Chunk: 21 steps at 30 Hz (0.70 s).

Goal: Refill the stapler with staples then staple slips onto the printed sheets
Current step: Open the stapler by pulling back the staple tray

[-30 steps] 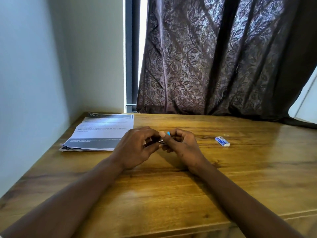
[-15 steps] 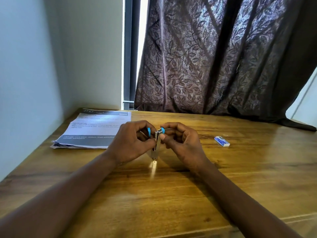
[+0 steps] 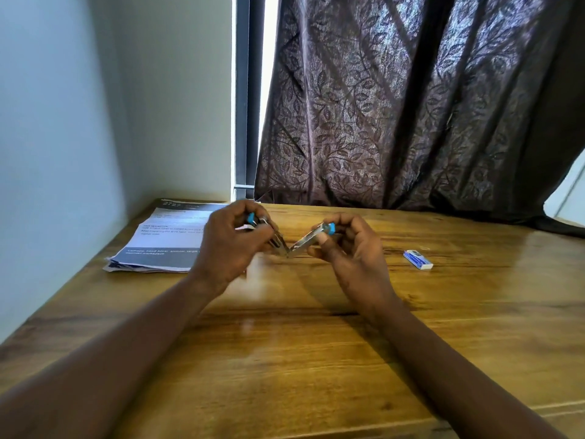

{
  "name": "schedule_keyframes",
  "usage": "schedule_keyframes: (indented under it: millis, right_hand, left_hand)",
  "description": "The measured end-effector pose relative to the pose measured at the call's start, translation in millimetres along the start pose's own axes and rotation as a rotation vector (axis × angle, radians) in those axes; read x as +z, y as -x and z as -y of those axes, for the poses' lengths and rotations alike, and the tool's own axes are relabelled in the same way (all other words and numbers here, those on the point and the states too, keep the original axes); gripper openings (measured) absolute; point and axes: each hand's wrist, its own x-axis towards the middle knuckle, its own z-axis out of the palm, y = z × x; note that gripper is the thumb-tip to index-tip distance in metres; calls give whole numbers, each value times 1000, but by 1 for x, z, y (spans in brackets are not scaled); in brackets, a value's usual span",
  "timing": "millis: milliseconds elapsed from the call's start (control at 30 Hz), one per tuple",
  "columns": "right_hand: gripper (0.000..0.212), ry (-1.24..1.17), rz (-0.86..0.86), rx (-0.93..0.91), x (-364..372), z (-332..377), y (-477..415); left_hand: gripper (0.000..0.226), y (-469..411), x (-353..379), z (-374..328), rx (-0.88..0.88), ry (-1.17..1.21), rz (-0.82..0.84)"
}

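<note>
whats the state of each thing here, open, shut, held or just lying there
stapler: swung open in a V
left hand: grips one stapler arm
right hand: grips the other arm
staple box: lying on the table, untouched
printed sheets: stacked flat, far left
curtain: drawn, gap at left

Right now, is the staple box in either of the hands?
No, the staple box lies on the table, apart from the right hand.
</note>
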Motion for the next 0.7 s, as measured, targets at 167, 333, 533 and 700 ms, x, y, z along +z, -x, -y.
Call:
schedule_keyframes:
  millis: [167, 333, 533, 700]
  right_hand:
    - [22, -364, -89, 199, -8, 7, -3]
    - [24, -528, -62, 433, -9, 18, -4]
    - [41, -465, 329, 692, -16, 28, -2]
    - [45, -412, 464, 799, -12, 29, 4]
  left_hand:
    - [15, -6, -5, -7, -308, 557, -121]
    - [20, -7, -4, -3, -433, 743, -130]
    - [23, -5, -2, -2, -454, 686, 76]
    - [41, 3, 4, 1, -391, 539, 357]
